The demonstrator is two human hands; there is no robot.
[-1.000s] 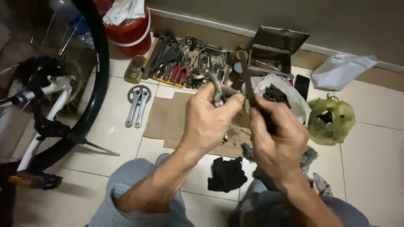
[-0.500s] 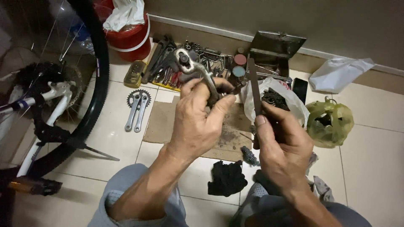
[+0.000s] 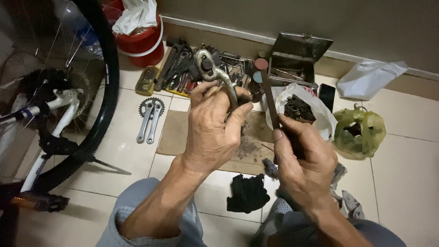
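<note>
My left hand (image 3: 212,132) grips a grey metal bicycle crank arm (image 3: 211,68), holding it up with its round end pointing away from me. My right hand (image 3: 304,167) is closed on a long dark flat metal tool (image 3: 270,103), like a file, whose tip points up toward the crank arm. Both hands hover above a stained piece of cardboard (image 3: 176,132) on the tiled floor. A dark cloth (image 3: 247,194) lies on the floor between my knees.
A bicycle wheel (image 3: 103,91) and white frame (image 3: 55,114) stand at the left. A chainring with cranks (image 3: 150,116), a pile of tools (image 3: 183,68), a red bucket (image 3: 141,43), an open metal box (image 3: 297,55) and plastic bags (image 3: 359,132) lie along the wall.
My left hand has lifted and turned the crank arm so its round end sticks up. My right hand has raised the flat tool beside it.
</note>
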